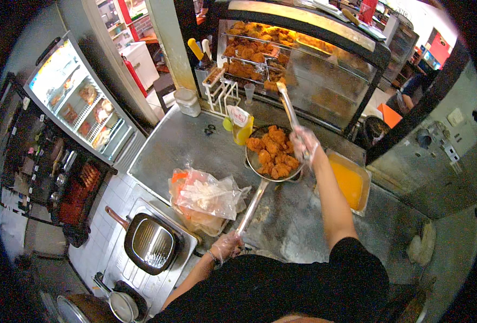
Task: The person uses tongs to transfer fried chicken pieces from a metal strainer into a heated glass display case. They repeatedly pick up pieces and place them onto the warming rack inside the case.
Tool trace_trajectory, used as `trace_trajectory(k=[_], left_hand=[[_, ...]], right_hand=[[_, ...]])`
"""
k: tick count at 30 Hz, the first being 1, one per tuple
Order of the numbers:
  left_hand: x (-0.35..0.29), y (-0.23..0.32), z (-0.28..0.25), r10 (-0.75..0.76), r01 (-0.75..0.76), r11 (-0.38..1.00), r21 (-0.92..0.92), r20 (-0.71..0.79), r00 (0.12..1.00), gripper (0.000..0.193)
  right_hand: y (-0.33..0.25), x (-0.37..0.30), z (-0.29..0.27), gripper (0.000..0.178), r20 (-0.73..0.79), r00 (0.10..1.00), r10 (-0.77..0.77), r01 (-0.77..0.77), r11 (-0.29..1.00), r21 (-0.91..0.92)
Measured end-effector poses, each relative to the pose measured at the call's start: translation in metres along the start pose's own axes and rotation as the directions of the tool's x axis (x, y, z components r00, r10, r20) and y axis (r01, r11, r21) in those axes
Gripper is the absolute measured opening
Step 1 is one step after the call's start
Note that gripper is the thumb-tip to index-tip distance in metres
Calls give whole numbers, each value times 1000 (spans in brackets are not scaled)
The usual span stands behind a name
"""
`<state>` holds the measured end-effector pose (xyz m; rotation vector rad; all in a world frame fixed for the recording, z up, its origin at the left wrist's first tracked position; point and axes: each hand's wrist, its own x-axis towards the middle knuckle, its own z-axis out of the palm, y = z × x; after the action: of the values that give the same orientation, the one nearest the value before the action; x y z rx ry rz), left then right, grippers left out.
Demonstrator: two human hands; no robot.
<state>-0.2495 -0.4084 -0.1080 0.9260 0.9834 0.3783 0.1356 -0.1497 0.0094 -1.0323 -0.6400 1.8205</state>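
Note:
My left hand, in a clear plastic glove, is closed around the long metal handle of a round strainer. Pieces of browned fried chicken fill the strainer, which rests at the back of the metal counter. My right hand, also gloved, grips metal tongs. The tongs reach forward, and their tips are beside a fried piece at the open side of the lit display cabinet. Whether the tips pinch that piece I cannot tell. More fried chicken sits on the cabinet's wire shelves.
Right of the strainer lies a metal tray of orange liquid. Plastic bags lie left of the handle. A yellow carton, a white rack and a lidded tub stand at the back. A square pan sits lower left.

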Motion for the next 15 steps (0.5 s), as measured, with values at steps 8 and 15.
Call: trace_trajectory(k=[8, 15], left_hand=[[1, -7, -6, 3, -4, 999, -38, -28, 1000, 31], [-5, 7, -4, -36, 37, 999, 34, -28, 999, 30]], right_hand=[[-133, 241, 59, 32, 5, 993, -122, 119, 981, 153], [-160, 328, 91, 23, -150, 970, -193, 211, 970, 120]])
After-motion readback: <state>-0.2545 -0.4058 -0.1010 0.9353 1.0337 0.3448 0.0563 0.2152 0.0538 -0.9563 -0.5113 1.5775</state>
